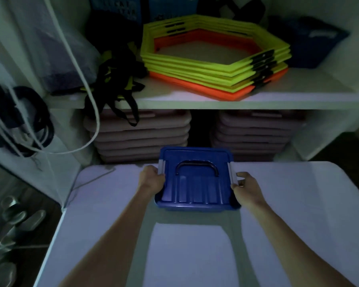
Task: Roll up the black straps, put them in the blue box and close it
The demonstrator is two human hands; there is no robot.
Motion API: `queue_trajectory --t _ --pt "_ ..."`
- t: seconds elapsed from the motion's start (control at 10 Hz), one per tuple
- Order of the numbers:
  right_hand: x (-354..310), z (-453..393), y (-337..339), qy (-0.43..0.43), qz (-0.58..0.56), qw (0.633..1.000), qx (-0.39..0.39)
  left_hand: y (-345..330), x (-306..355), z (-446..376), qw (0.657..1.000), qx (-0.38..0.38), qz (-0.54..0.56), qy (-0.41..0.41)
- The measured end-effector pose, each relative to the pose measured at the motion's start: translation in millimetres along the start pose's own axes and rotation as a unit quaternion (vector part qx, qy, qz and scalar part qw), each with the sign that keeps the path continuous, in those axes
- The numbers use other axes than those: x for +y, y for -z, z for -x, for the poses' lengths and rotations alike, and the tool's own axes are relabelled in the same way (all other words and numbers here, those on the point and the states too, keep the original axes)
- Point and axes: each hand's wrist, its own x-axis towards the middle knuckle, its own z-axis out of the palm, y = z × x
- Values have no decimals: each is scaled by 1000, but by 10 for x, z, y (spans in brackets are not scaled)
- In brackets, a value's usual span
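Observation:
The blue box (197, 185) stands on the white table (298, 204) with its lid on and a dark carry handle lying flat on top. White side latches sit at both ends of the lid. My left hand (151, 180) grips the box's left side at the latch. My right hand (246, 185) holds the right side, fingers curled by the right latch. A tangle of black and yellow straps (116, 83) hangs off the shelf (195, 100) edge above. The box's contents are hidden by the lid.
Stacked yellow and orange hexagon frames (214, 56) lie on the shelf. Pinkish stacked mats (141, 135) fill the space below it. White cords (77, 65) and dark loops (35, 121) hang at the left. A dark blue bag (311, 38) sits at the back right.

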Motion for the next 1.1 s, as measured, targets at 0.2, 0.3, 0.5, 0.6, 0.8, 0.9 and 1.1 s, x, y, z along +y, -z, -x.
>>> queue_trajectory --t 0.2,0.3,0.5,0.6,0.8,0.9,1.1 --pt "145 -362 546 12 -7 1000 -10 -533 483 -17 1000 -20 11 -17" --pt "222 -576 701 19 4 999 -26 -766 615 -84 1000 -21 6 -7" --pt "417 -857 821 48 9 997 -60 -1104 692 -116 1000 5 -9 12" --pt "516 -976 829 54 2 996 -64 -1187 696 -111 1000 19 -9 16" --pt "562 -991 852 42 7 998 -55 -1241 775 20 998 45 -31 4" --pt "432 -900 945 81 12 997 2 -1157 924 136 994 99 -30 -34" --pt "-345 -393 1378 249 -113 961 34 -818 1528 628 973 171 38 -152"
